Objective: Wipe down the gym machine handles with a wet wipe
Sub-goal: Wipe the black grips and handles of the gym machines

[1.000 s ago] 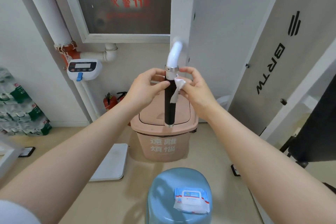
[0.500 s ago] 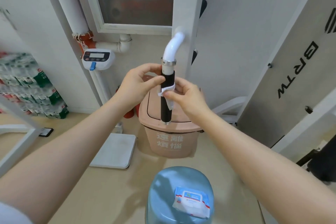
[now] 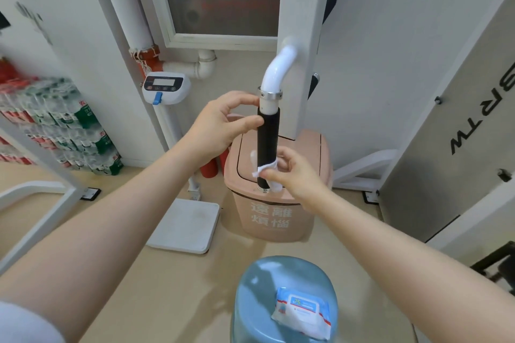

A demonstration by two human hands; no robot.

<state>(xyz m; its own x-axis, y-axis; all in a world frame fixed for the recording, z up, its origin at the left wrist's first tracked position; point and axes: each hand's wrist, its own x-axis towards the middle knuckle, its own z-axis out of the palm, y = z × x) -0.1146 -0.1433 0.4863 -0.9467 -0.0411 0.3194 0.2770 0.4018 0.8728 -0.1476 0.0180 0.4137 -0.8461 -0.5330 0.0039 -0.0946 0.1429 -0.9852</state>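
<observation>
A gym machine handle (image 3: 268, 136) hangs down from a white curved tube, with a black grip and a metal collar at its top. My left hand (image 3: 223, 125) holds the top of the grip, thumb and fingertips against it just under the collar. My right hand (image 3: 292, 168) wraps a white wet wipe (image 3: 266, 168) around the lower end of the black grip, near its bottom cap. A pack of wet wipes (image 3: 302, 312) lies on a blue water bottle (image 3: 259, 303) close to me.
A pink lidded bin (image 3: 278, 217) stands on the floor behind the handle. A white scale with a display (image 3: 167, 86) on a post and a flat platform (image 3: 185, 224) is on the left. Stacked bottled water (image 3: 64, 125) lines the left wall. The grey machine housing (image 3: 457, 108) stands at right.
My right hand has slid the wipe down the black grip from near the collar to its lower end. My left hand stays at the top. The view has shifted.
</observation>
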